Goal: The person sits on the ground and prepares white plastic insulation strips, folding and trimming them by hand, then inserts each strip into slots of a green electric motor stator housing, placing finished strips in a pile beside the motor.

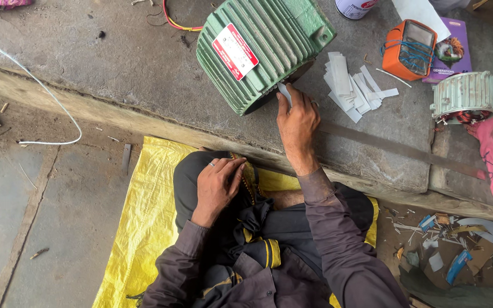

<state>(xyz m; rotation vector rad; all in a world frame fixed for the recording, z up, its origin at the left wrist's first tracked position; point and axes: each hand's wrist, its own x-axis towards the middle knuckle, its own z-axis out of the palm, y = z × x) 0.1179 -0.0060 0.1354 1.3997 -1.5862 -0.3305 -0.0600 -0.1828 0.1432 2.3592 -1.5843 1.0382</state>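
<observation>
Beside the open mouth of a green ribbed motor housing point(261, 48), which lies on its side on a grey concrete ledge point(144, 68), the person's right hand point(296, 122) reaches forward, its grip pinching a small white paper strip point(285, 93) between thumb and fingertips, right at the housing's lower rim. That strip touches or nearly touches the dark opening; whether its tip is already inside cannot be told from this angle. Just to the right of the housing lies a loose pile of similar white strips point(352, 85), and farther right sit an orange handheld meter point(409, 50) and a smaller pale wound stator point(464, 96) with copper coils showing. The left hand point(218, 188) is well back from the housing, resting on the person's dark-trousered knee with fingers loosely curled and a ring visible, holding nothing that can be made out. The person sits cross-legged on a yellow woven sheet point(141, 222) spread on the floor below the ledge. Judging by the pose, the step in hand is feeding a paper liner into a slot inside the housing (the slots themselves are hidden in shadow). The next move would seem to call for lining the strip's edge up with a slot and sliding it in straight, without creasing it.
</observation>
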